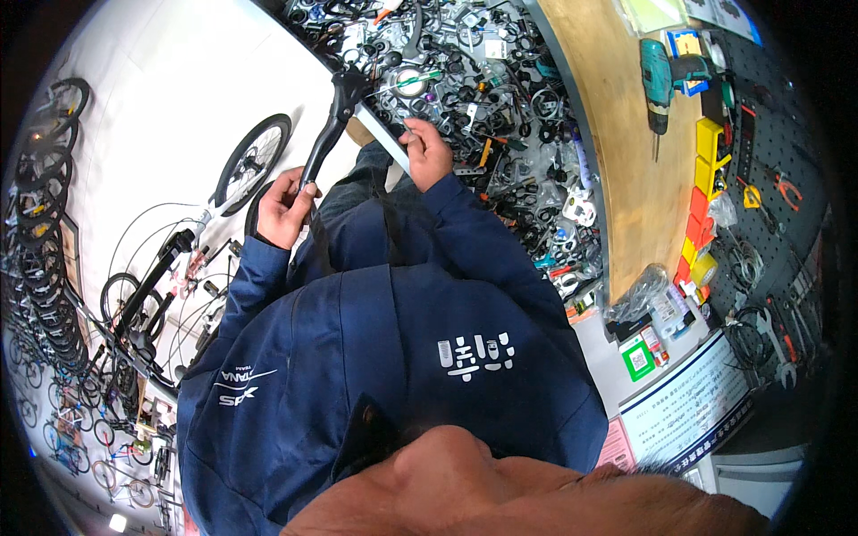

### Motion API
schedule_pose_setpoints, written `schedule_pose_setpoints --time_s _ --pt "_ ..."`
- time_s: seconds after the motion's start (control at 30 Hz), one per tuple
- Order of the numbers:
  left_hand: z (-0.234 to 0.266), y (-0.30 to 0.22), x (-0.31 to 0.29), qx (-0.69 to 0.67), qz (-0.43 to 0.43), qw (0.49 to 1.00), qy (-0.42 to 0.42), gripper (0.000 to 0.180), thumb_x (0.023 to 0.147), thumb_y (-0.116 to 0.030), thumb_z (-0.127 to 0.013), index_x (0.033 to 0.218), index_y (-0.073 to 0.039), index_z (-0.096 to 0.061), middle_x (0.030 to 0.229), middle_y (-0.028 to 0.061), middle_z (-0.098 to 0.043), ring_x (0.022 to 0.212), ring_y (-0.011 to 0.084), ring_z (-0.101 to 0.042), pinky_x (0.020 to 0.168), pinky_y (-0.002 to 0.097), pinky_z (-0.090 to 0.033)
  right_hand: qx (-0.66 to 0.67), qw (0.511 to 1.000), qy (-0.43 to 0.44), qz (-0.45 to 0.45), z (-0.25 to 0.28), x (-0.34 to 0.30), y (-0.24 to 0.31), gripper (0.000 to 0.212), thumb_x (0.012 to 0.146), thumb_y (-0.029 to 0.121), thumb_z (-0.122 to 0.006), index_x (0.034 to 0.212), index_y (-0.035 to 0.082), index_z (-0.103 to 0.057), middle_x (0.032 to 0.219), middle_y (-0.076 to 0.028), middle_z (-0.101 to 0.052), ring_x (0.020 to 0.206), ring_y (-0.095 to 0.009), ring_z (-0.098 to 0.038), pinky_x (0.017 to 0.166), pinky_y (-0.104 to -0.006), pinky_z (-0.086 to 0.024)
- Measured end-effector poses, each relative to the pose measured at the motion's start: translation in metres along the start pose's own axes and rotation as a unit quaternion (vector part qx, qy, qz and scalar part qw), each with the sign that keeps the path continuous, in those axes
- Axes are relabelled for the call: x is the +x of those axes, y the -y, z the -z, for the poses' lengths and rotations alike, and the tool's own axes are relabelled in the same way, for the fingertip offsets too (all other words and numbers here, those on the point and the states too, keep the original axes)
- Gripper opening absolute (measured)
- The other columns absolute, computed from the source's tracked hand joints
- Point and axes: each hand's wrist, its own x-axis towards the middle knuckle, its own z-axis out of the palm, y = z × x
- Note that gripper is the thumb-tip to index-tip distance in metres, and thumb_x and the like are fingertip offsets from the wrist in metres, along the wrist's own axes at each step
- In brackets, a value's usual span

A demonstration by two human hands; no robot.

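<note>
- Plainly, the left hand (284, 212) gripped the lower end of the black lever (330, 134), whose top reached the drawer (386, 144).
- The right hand (429, 157) curled at the drawer's rim; whether it held anything was unclear.

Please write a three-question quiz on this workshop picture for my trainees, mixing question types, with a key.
1. Which of the person's hands grips the long black lever?

2. True or false: the teal drill lies on the wooden benchtop.

3. Which of these is nearest the right hand?
a) the orange-handled pliers
b) the bicycle wheel
c) the mass of small loose parts

Key: 1. The left hand. 2. True. 3. c.
</note>
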Motion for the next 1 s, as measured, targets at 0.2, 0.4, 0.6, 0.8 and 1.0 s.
schedule_pose_setpoints --time_s 0.2,0.4,0.6,0.8,1.0 --pt "-0.003 -0.007 0.014 0.058 -0.022 0.998 -0.003 0.027 0.102 -0.016 -0.064 0.123 0.001 -0.062 0.085 0.0006 -0.068 0.061 0.0034 -0.049 0.055 0.021 -0.04 -0.028 0.999 -0.017 0.019 0.001 -0.001 0.005 0.027 0.1 0.004 -0.056 0.125 0.004 -0.064 0.097 -0.011 -0.076 0.087 -0.019 -0.073 0.078 -0.0329 -0.056" --pt "0.001 -0.015 0.02 0.065 0.011 0.998 0.002 0.022 0.102 -0.017 -0.063 0.116 0.001 -0.062 0.081 0.0016 -0.069 0.057 0.004 -0.05 0.052 0.0221 -0.04 -0.05 0.998 -0.005 0.03 0.003 0.003 0.004 0.026 0.097 0.006 -0.058 0.122 0.007 -0.065 0.092 -0.013 -0.076 0.081 -0.026 -0.074 0.073 -0.0372 -0.057" --pt "0.007 -0.011 0.022 0.088 0.0 0.996 0.009 0.023 0.103 -0.017 -0.061 0.12 0.0 -0.058 0.083 0.0037 -0.071 0.052 0.0046 -0.048 0.047 0.0226 -0.037 0.004 1.0 0.014 -0.01 0.01 0.014 0.008 0.027 0.097 0.003 -0.058 0.123 0.005 -0.064 0.094 -0.01 -0.076 0.071 -0.017 -0.069 0.065 -0.032 -0.055" --pt "0.011 -0.008 0.022 0.096 -0.01 0.995 0.016 0.026 0.104 -0.019 -0.06 0.122 -0.001 -0.056 0.085 0.0049 -0.072 0.049 0.0045 -0.046 0.045 0.0228 -0.035 0.043 0.993 -0.104 -0.026 0.044 0.063 0.02 0.023 0.098 0.005 -0.057 0.12 0.005 -0.062 0.1 -0.01 -0.075 0.067 -0.013 -0.064 0.062 -0.0297 -0.053" --pt "0.009 -0.012 0.022 0.097 -0.01 0.995 0.011 0.025 0.105 -0.02 -0.061 0.121 -0.001 -0.057 0.085 0.0041 -0.071 0.05 0.0042 -0.046 0.046 0.0226 -0.035 0.093 0.977 -0.189 -0.019 0.091 0.115 0.026 0.021 0.101 0.002 -0.05 0.118 0.002 -0.063 0.107 -0.012 -0.073 0.068 -0.015 -0.064 0.061 -0.0308 -0.056"
